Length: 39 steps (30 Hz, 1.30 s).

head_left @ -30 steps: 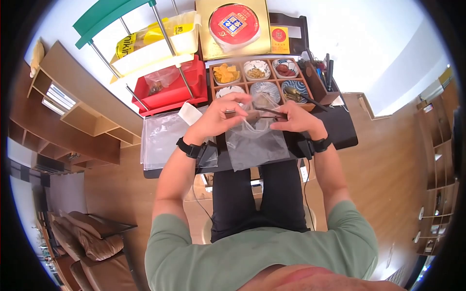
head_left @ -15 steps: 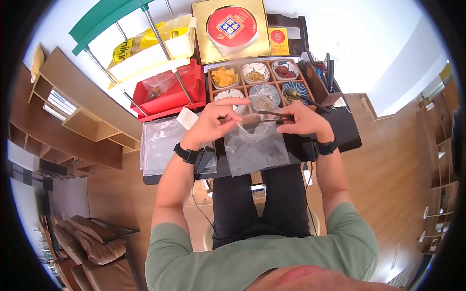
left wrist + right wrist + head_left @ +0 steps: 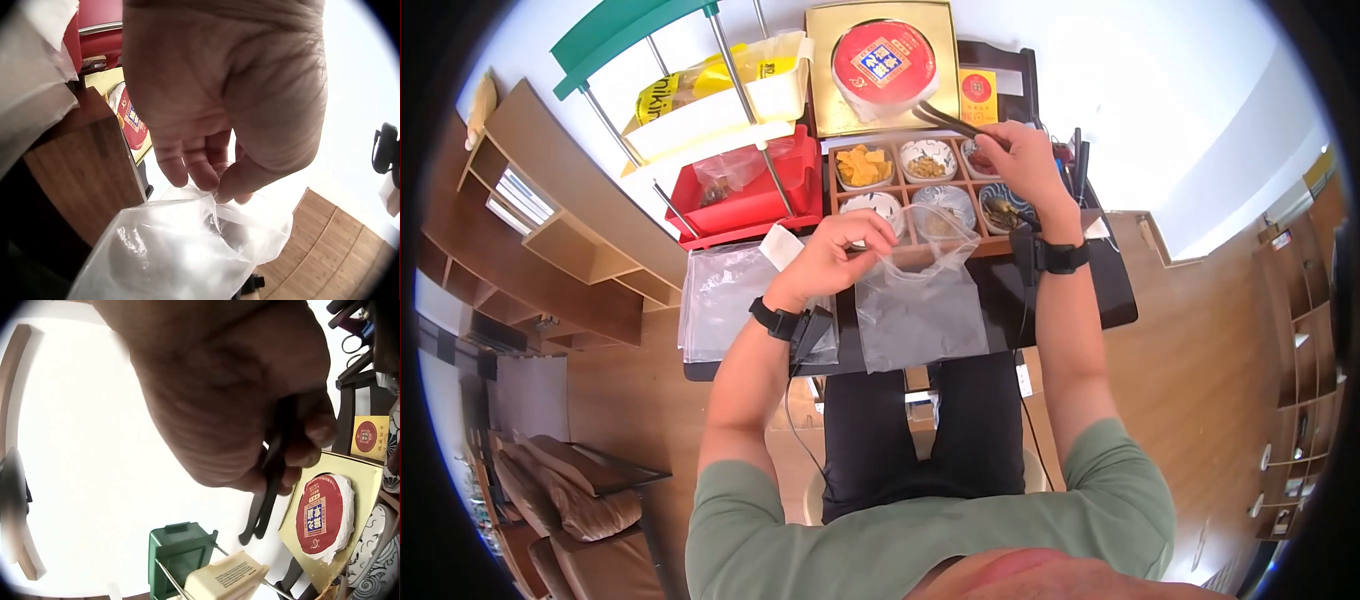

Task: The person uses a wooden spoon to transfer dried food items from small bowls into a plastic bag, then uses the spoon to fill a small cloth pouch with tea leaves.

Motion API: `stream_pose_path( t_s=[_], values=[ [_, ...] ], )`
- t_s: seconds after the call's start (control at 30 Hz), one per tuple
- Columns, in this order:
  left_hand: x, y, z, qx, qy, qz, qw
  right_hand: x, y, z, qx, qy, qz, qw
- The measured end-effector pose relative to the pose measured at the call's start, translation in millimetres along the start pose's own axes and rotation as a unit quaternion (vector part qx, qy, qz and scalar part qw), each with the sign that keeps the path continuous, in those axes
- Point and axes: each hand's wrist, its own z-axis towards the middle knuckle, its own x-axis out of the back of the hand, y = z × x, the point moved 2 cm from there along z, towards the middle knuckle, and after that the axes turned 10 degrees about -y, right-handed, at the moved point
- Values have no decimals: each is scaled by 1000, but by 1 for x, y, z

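My left hand [image 3: 837,256] pinches the rim of a clear plastic bag [image 3: 920,315], which hangs at the table's front edge with its mouth open; the left wrist view shows thumb and fingertips on the bag's film [image 3: 175,250]. My right hand [image 3: 1030,172] grips dark tongs [image 3: 950,122] over the back right of a divided wooden tray [image 3: 908,262]. The tongs' tips lie in front of the round red package [image 3: 885,62], and in the right wrist view the tongs [image 3: 265,500] hold nothing. Bowls in the tray hold yellow pieces [image 3: 864,165], small brown bits [image 3: 927,160] and dark red pieces, partly hidden.
Flat clear bags [image 3: 730,300] lie on the table's left, with a white paper piece [image 3: 781,246] at their edge. Behind them stands a red bin [image 3: 745,190] below a cream shelf [image 3: 720,110]. A pen holder is behind my right hand; a dark spoon rests in the right bowl.
My right hand has moved from beside the bag's mouth up and back over the tray, carrying the tongs. My left hand stays at the bag, slightly lower.
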Motion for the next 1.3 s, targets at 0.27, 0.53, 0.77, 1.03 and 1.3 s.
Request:
stream_pose_path(
  t_s=[0.27, 0.53, 0.77, 1.03, 1.3],
  values=[
    [-1, -3, -2, 29, 23, -43, 998, -11, -11, 38, -40, 7, -141, 989],
    [1, -5, -2, 20, 21, -9, 1000, -22, -3, 56, -11, -41, -178, 983],
    [2, -6, -3, 36, 35, -14, 999, -43, 14, 31, -24, 81, -94, 992],
    [0, -7, -3, 39, 32, -1, 999, -55, 22, 17, 19, 135, -44, 990],
    [1, -10, -4, 46, 38, 4, 998, -60, 41, 16, 11, 116, -56, 992]
  ],
)
